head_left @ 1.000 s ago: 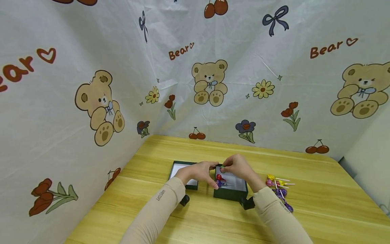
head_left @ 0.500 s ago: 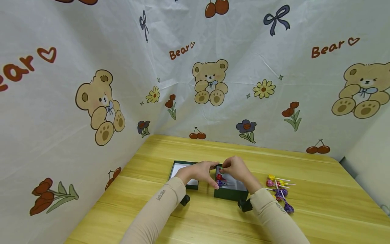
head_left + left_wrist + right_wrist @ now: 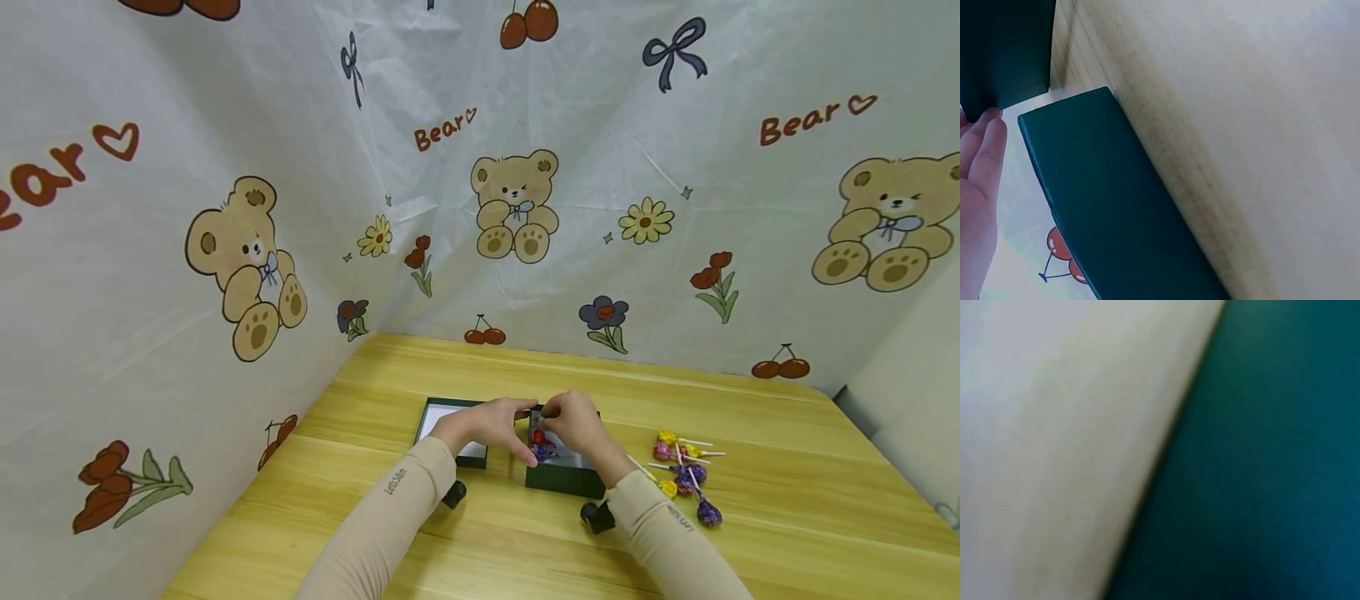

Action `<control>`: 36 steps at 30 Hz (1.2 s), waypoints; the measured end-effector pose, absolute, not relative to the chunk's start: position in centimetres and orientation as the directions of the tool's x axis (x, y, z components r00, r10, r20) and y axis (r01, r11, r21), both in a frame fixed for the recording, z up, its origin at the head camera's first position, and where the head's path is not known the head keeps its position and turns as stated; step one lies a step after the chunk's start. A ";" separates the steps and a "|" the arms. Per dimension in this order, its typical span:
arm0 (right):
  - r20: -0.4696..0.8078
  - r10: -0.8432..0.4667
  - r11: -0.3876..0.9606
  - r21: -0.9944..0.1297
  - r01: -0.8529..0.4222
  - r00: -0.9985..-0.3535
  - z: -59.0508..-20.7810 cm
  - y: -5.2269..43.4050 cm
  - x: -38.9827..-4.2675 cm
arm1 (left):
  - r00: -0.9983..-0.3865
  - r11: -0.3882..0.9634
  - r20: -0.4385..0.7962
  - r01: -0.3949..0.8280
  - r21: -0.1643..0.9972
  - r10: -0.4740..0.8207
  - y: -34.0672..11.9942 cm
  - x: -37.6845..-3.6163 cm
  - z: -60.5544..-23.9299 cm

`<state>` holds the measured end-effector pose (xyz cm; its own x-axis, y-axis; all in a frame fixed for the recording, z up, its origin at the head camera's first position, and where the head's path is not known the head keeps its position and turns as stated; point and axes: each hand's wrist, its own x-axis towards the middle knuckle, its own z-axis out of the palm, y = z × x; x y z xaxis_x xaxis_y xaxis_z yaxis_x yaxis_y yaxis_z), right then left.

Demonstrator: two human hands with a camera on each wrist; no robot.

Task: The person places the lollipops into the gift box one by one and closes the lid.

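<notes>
Cloth (image 3: 585, 125) printed with teddies and "Bear" backs the wood-grain surface (image 3: 502, 533). A person's right hand (image 3: 576, 422) seems to pinch a green lollipop (image 3: 542, 416) at the dark green box's (image 3: 562, 479) far left corner; the left hand's (image 3: 491, 421) fingers spread along its left wall. Best steady the box and settle it gently. Left sleeve (image 3: 382, 517): "Let's Slim".

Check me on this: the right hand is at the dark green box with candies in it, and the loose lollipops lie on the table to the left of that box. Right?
One slip: the loose lollipops lie on the table to the right of the dark green box, as the head view shows. The right hand is at that box, with candies in it.
</notes>
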<state>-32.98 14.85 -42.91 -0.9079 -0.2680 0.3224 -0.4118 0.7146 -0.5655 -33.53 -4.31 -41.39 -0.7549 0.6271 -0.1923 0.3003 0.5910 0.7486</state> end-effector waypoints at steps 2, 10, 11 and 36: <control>0.326 -0.264 0.712 -0.569 -0.412 -0.908 -43.1 14.7 -32.8 | -0.752 0.587 -0.193 0.298 0.753 0.630 -4.3 -33.5 -41.6; 0.284 -0.210 0.722 -0.600 -0.344 -0.936 -43.2 14.6 -32.2 | -0.754 0.596 -0.196 0.303 0.743 0.627 -4.2 -33.5 -41.5; 0.273 -0.199 0.721 -0.610 -0.329 -0.941 -43.2 14.6 -32.2 | -0.755 0.599 -0.197 0.303 0.741 0.626 -4.2 -33.5 -41.5; 0.083 -0.226 0.724 -0.653 -0.224 -0.971 -44.1 14.7 -32.7 | -0.745 0.596 -0.182 0.334 0.731 0.641 -4.5 -33.9 -41.8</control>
